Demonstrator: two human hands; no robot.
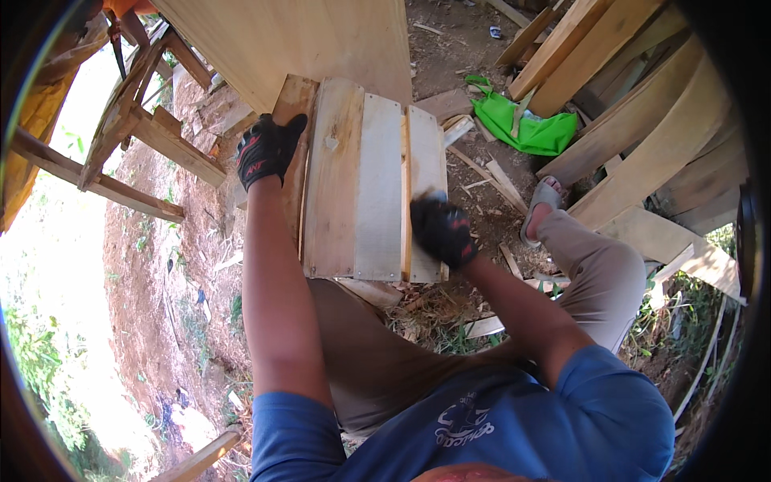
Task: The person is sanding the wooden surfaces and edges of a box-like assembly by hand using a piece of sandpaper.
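Observation:
In front of me is a slatted wooden panel made of a broad tan plank (331, 201), a paler plank (377, 185) and a narrower plank (426, 153) on the right, with a gap before it. Small nail heads show near the plank ends. My left hand (269, 149), in a black glove, grips a brown board (292, 104) along the panel's left side, thumb on top and fingers over the outer edge. My right hand (443, 231), also gloved, is closed over the narrow plank. A small, blurred greyish thing shows at its fingers; its kind is unclear.
A large plywood sheet (297, 40) lies beyond the panel. Bright green cloth or bag (526, 128) is on the ground at the far right, near leaning boards (642, 120). A wooden frame (152, 136) stands at the left. Offcuts (502, 185) litter the dirt near my foot.

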